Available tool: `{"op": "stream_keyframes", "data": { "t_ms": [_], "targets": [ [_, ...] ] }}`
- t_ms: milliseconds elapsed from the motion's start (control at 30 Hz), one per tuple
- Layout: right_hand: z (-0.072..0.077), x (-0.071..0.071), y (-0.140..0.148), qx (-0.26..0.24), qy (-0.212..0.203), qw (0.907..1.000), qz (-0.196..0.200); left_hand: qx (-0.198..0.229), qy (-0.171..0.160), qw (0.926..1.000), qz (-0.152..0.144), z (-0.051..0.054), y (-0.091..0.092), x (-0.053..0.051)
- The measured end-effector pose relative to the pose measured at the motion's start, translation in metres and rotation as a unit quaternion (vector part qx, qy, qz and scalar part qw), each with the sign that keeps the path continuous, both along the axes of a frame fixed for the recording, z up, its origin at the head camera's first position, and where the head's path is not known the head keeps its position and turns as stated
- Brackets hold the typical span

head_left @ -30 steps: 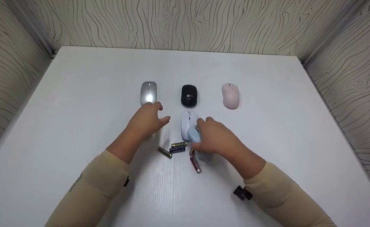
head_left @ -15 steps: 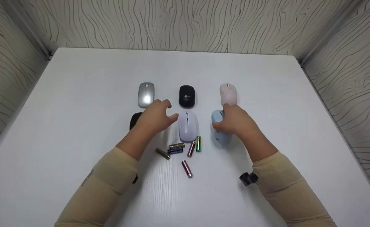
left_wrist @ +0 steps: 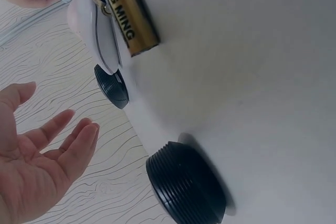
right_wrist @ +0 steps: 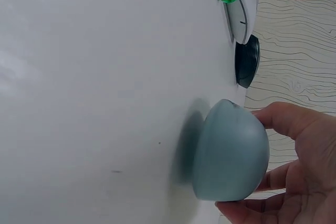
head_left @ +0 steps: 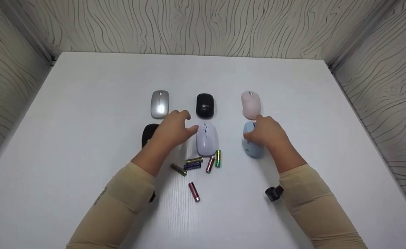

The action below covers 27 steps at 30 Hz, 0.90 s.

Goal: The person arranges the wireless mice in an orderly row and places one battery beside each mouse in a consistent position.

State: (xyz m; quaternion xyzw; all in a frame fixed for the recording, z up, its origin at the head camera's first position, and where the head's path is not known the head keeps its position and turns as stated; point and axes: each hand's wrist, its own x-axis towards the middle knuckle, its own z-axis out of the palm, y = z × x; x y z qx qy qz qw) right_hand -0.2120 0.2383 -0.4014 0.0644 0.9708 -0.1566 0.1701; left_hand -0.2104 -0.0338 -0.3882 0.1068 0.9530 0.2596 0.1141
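Mouse (head_left: 253,149) and right hand (head_left: 271,133): the mouse lies at the hand's eight o'clock, gripped between thumb and fingers; whether its base touches the surface (head_left: 292,90), I cannot tell.
Long axis: close to twelve–six, front leaning slightly toward eleven.
Neighbours: pale pink mouse (head_left: 251,105) near at twelve o'clock, whitish-lilac mouse (head_left: 207,140) apart at nine.
Left hand (head_left: 173,128): farther off toward nine, fingers loosely bent, holding nothing.
Mouse's look: light blue, smooth, round-backed, its front partly hidden by fingers.
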Motion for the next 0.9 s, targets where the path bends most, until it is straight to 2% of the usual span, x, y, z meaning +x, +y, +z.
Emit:
{"op": "stream_keyframes", "data": {
  "t_ms": [267,600,900],
  "targets": [
    [-0.004,0.001,0.002,0.004,-0.005,0.9999,-0.009,0.004,0.0,1.0,0.002,-0.003,0.002,0.0],
    [-0.003,0.001,0.001,0.01,0.0,0.9999,0.011,0.015,-0.009,0.9998,0.01,-0.01,0.005,0.0],
    [-0.004,0.001,-0.002,0.004,-0.007,1.0,0.004,0.023,-0.011,0.9996,0.015,-0.014,0.006,0.002]
  ]
}}
